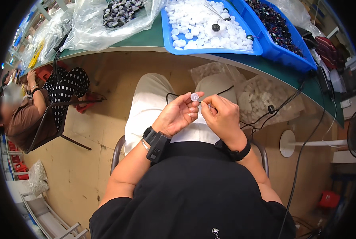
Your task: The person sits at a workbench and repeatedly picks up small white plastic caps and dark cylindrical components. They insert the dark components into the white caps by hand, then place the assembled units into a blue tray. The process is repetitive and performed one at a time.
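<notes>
Over my lap, my left hand point(176, 113) pinches a small white round plastic cap point(194, 96) between thumb and fingertips, its round face turned up. My right hand point(221, 115) is close beside it, thumb and forefinger pressed together near the cap's edge. Whatever those fingertips grip is too small to name. A dark cord point(226, 90) shows on both sides of my hands; whether either hand holds it, I cannot tell. Beyond my knees, a blue tray point(168, 34) on the table holds many similar white caps point(209, 26), with a black round piece point(215, 27) on top.
A blue bin point(301, 61) of dark wired parts stands right of the tray. Left of it lies a clear bag point(88, 30) with dark round pieces. Bags of white parts point(261, 99) sit under the green table point(156, 36). Black cables hang at right; a seated person point(30, 107) is at left.
</notes>
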Demonstrator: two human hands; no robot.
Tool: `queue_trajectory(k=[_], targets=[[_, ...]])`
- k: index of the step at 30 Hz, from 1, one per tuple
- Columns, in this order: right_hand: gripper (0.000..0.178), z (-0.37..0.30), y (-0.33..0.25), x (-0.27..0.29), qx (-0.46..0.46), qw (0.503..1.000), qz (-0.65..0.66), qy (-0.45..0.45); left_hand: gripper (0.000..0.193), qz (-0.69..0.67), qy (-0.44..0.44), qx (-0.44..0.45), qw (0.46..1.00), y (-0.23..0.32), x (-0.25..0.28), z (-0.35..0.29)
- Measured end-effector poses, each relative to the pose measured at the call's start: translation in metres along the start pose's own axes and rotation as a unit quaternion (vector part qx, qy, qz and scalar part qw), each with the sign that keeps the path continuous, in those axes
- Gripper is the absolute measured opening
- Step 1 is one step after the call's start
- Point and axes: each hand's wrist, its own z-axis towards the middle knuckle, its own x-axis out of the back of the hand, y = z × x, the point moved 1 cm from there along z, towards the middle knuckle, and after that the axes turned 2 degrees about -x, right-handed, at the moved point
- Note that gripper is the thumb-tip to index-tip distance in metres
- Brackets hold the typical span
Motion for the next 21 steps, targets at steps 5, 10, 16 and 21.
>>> queue_trajectory(k=[5,10,16,21], targets=[[0.008,-0.001,0.002,-0.002,-0.013,1.000,0.000,0.005,0.037,0.008,0.033,-0.001,0.999,-0.004,0.000,0.001],[0.008,-0.001,-0.001,-0.001,-0.013,1.000,-0.006,0.009,0.038,-0.003,-0.014,0.015,1.000,-0.004,0.006,0.001],[0.010,-0.001,0.003,-0.003,-0.007,1.000,-0.016,0.009,0.039,-0.010,-0.011,0.010,1.000,-0.005,0.008,0.003],[0.009,-0.002,0.000,-0.003,-0.017,1.000,-0.002,0.000,0.038,0.001,-0.012,0.008,1.000,-0.005,0.007,0.002]])
